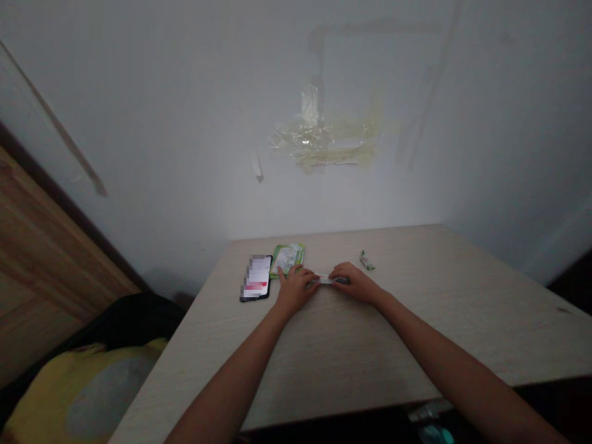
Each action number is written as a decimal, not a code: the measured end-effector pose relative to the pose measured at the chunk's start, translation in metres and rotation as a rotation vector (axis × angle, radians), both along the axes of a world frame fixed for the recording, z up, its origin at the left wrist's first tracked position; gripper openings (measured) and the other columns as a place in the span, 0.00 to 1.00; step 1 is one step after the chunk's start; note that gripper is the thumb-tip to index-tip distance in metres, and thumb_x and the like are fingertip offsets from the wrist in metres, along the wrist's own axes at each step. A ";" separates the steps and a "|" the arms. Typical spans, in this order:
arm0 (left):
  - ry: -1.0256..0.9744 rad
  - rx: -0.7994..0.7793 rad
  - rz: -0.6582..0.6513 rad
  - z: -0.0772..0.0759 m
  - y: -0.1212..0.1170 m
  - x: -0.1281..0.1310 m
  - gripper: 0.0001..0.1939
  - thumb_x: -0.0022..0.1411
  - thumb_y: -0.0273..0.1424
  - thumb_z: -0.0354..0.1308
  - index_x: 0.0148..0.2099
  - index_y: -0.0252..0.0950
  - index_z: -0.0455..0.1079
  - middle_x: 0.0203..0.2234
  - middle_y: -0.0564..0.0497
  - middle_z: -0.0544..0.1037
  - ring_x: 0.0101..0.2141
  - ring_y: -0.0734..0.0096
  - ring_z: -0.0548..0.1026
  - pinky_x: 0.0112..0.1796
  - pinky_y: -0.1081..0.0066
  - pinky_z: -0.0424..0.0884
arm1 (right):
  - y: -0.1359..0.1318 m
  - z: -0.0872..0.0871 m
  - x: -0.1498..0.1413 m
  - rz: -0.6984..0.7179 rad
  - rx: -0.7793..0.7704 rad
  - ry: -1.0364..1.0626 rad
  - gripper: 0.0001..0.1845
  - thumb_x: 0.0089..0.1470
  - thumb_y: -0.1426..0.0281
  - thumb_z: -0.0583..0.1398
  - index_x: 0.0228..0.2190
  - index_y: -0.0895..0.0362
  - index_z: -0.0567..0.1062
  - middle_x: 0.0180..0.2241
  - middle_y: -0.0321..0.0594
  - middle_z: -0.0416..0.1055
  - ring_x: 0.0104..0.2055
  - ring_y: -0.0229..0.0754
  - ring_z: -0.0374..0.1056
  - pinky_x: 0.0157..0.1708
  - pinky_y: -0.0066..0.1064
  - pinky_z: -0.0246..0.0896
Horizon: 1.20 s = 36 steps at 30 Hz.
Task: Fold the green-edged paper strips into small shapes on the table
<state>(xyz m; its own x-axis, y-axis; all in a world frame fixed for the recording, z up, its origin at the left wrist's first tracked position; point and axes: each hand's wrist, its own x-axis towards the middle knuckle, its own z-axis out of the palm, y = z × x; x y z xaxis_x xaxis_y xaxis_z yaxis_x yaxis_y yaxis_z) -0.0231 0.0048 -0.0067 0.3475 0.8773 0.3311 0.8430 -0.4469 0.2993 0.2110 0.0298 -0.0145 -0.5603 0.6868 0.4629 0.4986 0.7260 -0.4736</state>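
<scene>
Between my two hands is a slim white strip-like item [325, 279], with a dark part at its right end; its kind is too small to make out. My left hand [296, 288] pinches the left end with thumb and fingertips. The fingers of my right hand [355, 283] are closed round the dark right end. Just behind my left hand lies a flat green packet [290, 254] with a pale printed panel. A phone [257, 280] with a lit, partly blurred screen lies left of it.
A small crumpled green and white wrapper [367, 261] lies on the pale wooden table [319, 364], beyond my right hand. Behind the table rises a wall with peeling tape [319, 135]. A yellow and grey cushion-like thing [87, 394] sits below left.
</scene>
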 end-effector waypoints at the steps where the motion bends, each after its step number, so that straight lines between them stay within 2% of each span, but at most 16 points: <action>1: -0.004 0.000 0.000 0.000 0.000 0.000 0.13 0.64 0.43 0.52 0.48 0.52 0.74 0.47 0.53 0.77 0.59 0.54 0.59 0.56 0.29 0.28 | 0.000 0.000 0.000 0.000 -0.001 -0.001 0.11 0.57 0.65 0.59 0.39 0.55 0.78 0.39 0.45 0.76 0.48 0.48 0.68 0.50 0.41 0.61; 9: -0.004 -0.002 0.003 0.001 0.001 0.000 0.14 0.64 0.45 0.52 0.46 0.51 0.75 0.46 0.52 0.78 0.58 0.55 0.61 0.56 0.29 0.28 | -0.003 0.005 -0.001 0.033 0.003 -0.005 0.10 0.56 0.64 0.60 0.39 0.54 0.78 0.39 0.43 0.76 0.47 0.47 0.68 0.50 0.40 0.61; 18: 0.026 -0.044 0.008 0.003 0.003 -0.004 0.12 0.63 0.41 0.56 0.48 0.52 0.74 0.48 0.53 0.77 0.58 0.55 0.60 0.56 0.29 0.28 | 0.004 -0.002 0.004 0.066 -0.031 0.027 0.11 0.55 0.67 0.61 0.40 0.53 0.78 0.41 0.44 0.75 0.47 0.46 0.68 0.51 0.41 0.61; 26: 0.022 -0.034 -0.008 0.004 0.004 -0.004 0.12 0.60 0.42 0.59 0.47 0.51 0.74 0.46 0.53 0.78 0.57 0.55 0.62 0.56 0.31 0.26 | 0.004 -0.005 0.005 0.053 -0.024 0.004 0.13 0.50 0.68 0.65 0.41 0.54 0.79 0.42 0.44 0.74 0.48 0.46 0.67 0.51 0.41 0.62; 36: 0.025 -0.025 -0.014 0.007 0.003 -0.003 0.10 0.61 0.41 0.58 0.44 0.51 0.76 0.44 0.54 0.79 0.55 0.57 0.64 0.56 0.33 0.23 | 0.002 -0.003 0.004 0.058 -0.020 0.020 0.11 0.53 0.67 0.63 0.40 0.52 0.79 0.42 0.44 0.75 0.48 0.47 0.68 0.50 0.42 0.63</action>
